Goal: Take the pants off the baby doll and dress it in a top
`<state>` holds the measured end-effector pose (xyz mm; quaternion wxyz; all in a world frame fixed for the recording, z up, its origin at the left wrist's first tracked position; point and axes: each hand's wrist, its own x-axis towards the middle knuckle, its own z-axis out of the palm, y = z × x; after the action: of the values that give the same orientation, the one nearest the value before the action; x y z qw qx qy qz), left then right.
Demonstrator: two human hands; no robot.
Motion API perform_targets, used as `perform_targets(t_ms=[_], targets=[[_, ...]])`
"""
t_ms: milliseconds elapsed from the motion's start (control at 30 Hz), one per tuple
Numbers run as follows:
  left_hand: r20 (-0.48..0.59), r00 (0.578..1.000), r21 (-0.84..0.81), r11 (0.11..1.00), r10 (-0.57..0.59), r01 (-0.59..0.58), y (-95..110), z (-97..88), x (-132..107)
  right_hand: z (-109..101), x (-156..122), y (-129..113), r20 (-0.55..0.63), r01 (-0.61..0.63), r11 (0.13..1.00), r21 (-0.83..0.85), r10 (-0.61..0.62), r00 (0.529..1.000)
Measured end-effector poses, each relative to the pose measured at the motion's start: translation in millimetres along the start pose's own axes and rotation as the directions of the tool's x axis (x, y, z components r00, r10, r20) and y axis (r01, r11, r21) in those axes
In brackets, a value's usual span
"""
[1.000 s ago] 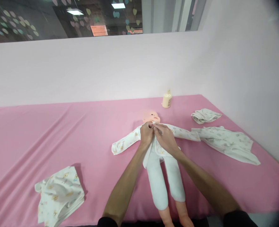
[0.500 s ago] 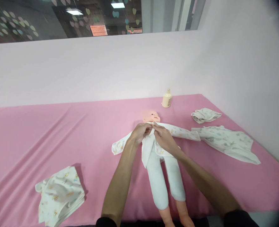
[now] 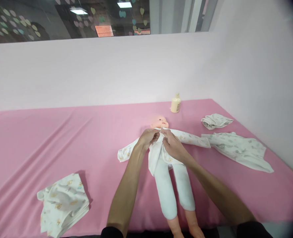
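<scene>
A baby doll with white cloth legs lies on its back, its head turned to the right. It wears a white printed baby shirt, both sleeves spread outward and the front flaps partly apart. At the neckline my left hand is closed, pinching the shirt's edge between thumb and fingers. My right hand meets it there, its fingertips closed on the same cloth just below the doll's chin. The exact fastening between the fingertips is too small to make out.
A folded printed cloth lies at the front left of the pink-covered table. A cream pump bottle stands near the back wall. To the right are a bunched white cloth and a spread printed garment, which touches the shirt's sleeve.
My right hand's fingers have shifted slightly at the neckline, bending a little more. My left hand keeps its pinch, and the doll and cloths stay where they were.
</scene>
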<state>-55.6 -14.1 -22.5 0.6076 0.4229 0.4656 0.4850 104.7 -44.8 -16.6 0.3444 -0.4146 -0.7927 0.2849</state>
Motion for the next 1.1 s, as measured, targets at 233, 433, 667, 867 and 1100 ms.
perform_targets(t_ms=[233, 433, 667, 867, 1100], targets=[[-0.004, 0.998, 0.248, 0.967, 0.066, -0.063, 4.3, 7.8, -7.6, 0.4, 1.2, 2.4, -0.011, 0.006, 0.995, -0.099, -0.007, 1.000], [-0.028, 0.986, 0.456, 0.880, 0.163, -0.133, 6.5, 15.4, -12.7, -2.5, 2.5, 1.8, -0.030, 0.077, 0.926, -0.370, -0.094, 0.995], [-0.003, 0.974, 0.479, 0.856, 0.225, -0.196, 1.5, 18.3, -10.8, 4.1, -3.7, 4.7, -0.075, 0.095, 0.845, -0.526, -0.157, 0.985], [-0.062, 0.973, 0.505, 0.848, 0.222, -0.161, 3.3, 20.0, -12.4, 10.6, -8.0, 8.3, -0.077, 0.100, 0.831, -0.547, -0.169, 0.983], [-0.073, 0.980, 0.448, 0.884, 0.183, -0.132, -2.5, 18.4, -7.1, 14.7, -2.4, 15.5, -0.106, 0.055, 0.967, -0.249, -0.084, 0.991]])
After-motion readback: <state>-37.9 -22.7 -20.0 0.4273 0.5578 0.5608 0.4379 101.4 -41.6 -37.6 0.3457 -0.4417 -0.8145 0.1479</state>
